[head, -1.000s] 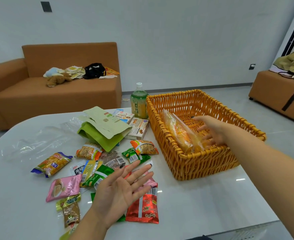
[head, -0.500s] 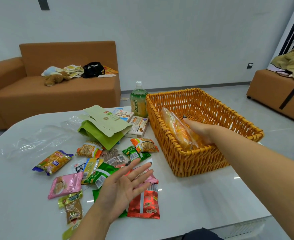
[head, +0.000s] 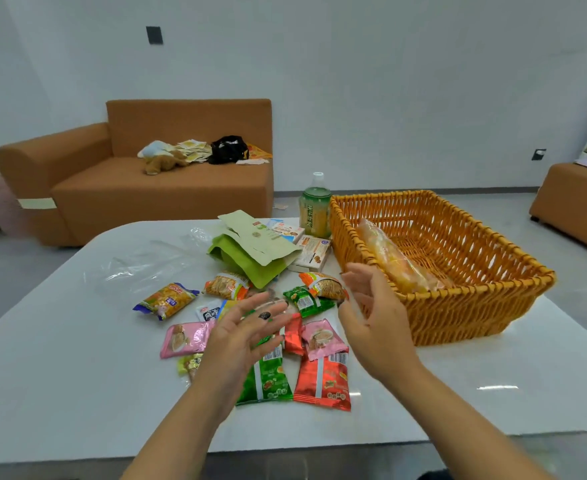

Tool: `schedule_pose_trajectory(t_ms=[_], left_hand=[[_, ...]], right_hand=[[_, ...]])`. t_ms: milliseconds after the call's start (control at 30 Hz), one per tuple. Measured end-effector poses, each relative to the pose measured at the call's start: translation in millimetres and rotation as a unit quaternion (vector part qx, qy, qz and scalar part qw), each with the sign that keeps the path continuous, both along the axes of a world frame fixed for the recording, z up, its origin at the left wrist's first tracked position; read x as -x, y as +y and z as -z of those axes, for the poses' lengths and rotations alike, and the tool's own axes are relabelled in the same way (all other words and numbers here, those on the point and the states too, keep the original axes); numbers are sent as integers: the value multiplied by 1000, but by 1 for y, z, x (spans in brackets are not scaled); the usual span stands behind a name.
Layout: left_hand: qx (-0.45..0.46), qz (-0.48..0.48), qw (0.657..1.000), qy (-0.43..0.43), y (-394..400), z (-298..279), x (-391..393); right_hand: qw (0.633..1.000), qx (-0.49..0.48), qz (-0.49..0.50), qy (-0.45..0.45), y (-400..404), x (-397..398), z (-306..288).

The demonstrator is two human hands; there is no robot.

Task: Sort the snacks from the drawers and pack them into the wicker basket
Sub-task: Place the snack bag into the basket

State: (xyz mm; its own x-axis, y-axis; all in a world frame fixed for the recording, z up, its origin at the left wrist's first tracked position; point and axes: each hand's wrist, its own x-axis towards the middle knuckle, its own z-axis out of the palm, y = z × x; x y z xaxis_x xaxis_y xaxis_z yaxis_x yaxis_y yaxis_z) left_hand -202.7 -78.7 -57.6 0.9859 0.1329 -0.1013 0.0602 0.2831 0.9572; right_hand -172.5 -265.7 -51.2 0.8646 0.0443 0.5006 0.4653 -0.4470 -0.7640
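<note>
Both hands, left hand point(head: 240, 336) and right hand point(head: 375, 320), spread, apparently empty, above snack packets point(head: 321, 375) beside the wicker basket point(head: 458, 306) rim.

Beyond my white table point(head: 77, 358) I see an orange sofa point(head: 153, 192) carrying a plush toy point(head: 164, 162), loose papers point(head: 193, 150) and a black bag point(head: 228, 149), a second orange seat point(head: 572, 202) at right, and a dark wall plate point(head: 154, 35).

Two bare forearms, no sleeves, watch or bracelet in view; left hand point(head: 240, 336) carries a small dark mark near the fingertips; right hand point(head: 377, 322) shows no rings.
</note>
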Motion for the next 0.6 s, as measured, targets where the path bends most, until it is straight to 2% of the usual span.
schedule_pose_trajectory(t_ms=[133, 267, 367, 467, 600], left_hand=[[-68, -29, 997, 35, 9, 30, 13], [-170, -23, 985, 20, 25, 39, 12], [-232, -77, 970, 0, 49, 42, 5], [-345, -146, 927, 1, 76, 51, -14], [-472, -185, 862, -23, 109, 65, -46]], right_hand=[[992, -80, -11, 95, 33, 34, 55], [994, -30, -37, 101, 53, 36, 68], [990, -17, -40, 132, 64, 29, 74], [989, -5, -33, 141, 78, 15, 78], [993, 33, -68, 92, 97, -7, 79]])
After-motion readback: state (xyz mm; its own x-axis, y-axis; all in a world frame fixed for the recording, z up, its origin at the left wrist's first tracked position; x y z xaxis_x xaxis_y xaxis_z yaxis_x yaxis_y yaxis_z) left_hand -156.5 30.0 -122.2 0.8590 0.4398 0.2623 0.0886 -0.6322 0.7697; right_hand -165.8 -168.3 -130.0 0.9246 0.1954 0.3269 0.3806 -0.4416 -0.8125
